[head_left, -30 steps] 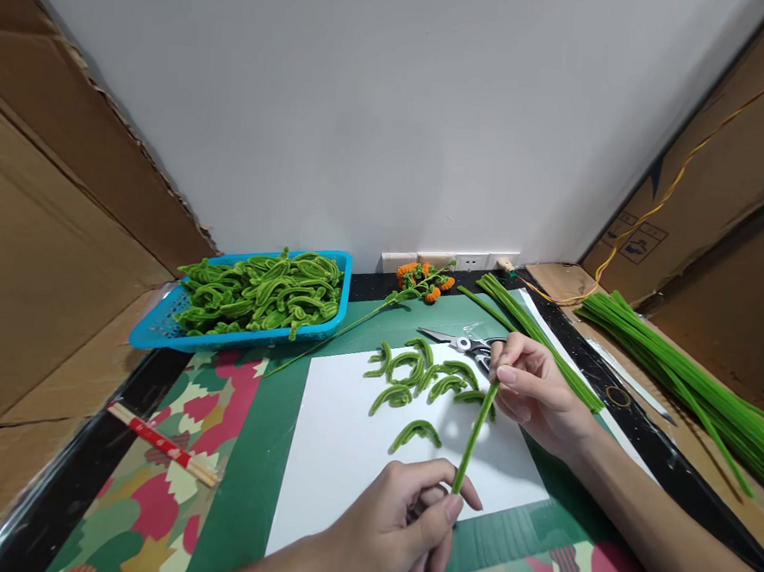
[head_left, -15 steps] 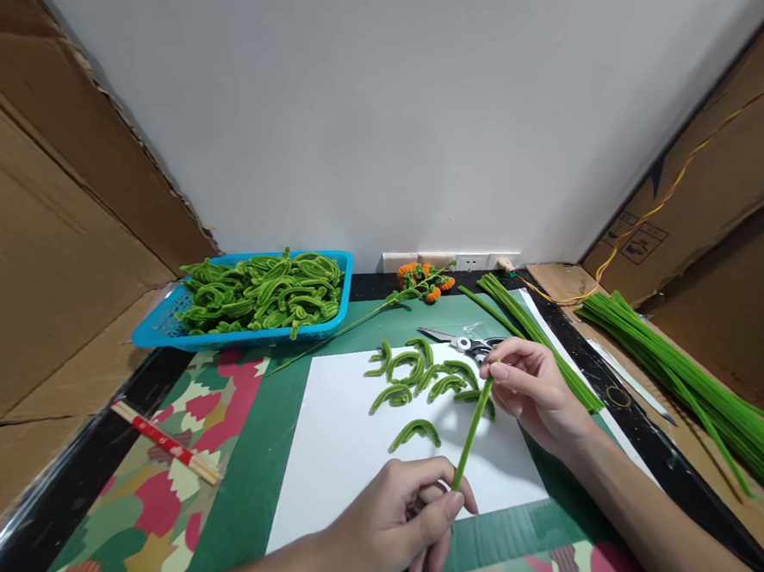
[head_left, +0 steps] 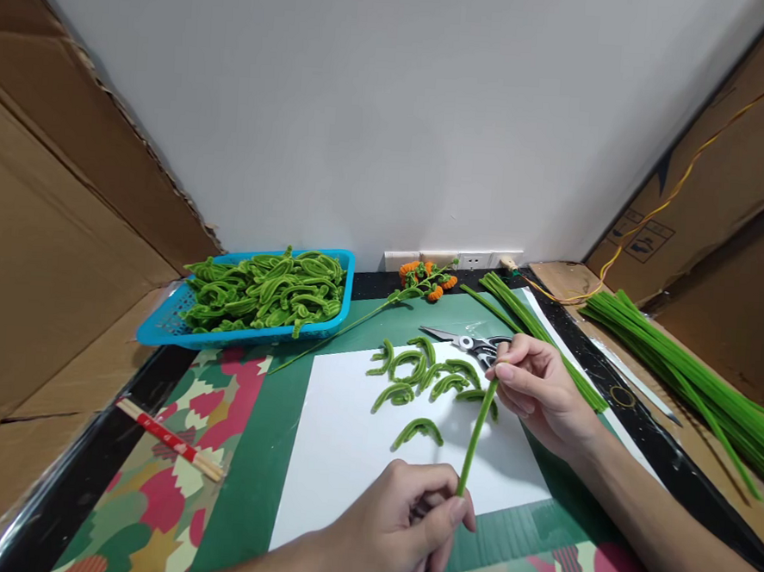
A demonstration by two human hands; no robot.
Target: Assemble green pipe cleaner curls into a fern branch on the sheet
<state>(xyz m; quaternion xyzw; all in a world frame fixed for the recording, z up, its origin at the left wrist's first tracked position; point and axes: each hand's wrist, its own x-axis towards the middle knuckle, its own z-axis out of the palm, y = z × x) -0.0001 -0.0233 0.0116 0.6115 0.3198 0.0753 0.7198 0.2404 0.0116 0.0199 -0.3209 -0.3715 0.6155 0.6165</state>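
A straight green pipe cleaner (head_left: 478, 437) slants between my two hands above the white paper (head_left: 326, 455). My left hand (head_left: 410, 521) pinches its lower end between thumb and forefinger. At the upper end, the fingertips of my right hand (head_left: 537, 386) are closed on it. Several bent green pipe cleaner pieces (head_left: 418, 432) lie on the paper beyond my left hand, most of them curved into arcs. Behind my right hand rests a pair of scissors (head_left: 466, 341), its blades pointing left and its handles partly covered.
A blue basket (head_left: 348, 297) heaped with bent green pieces stands back left. Orange flowers on a green stem (head_left: 421, 280) lie behind the paper. Long green pipe cleaners (head_left: 668, 364) are at the right. Wrapped chopsticks (head_left: 169, 439) lie left. Cardboard walls flank the table.
My right fingers have shifted slightly on the upper end of the pipe cleaner, and less of its tip shows above them. The whole view has moved a little.
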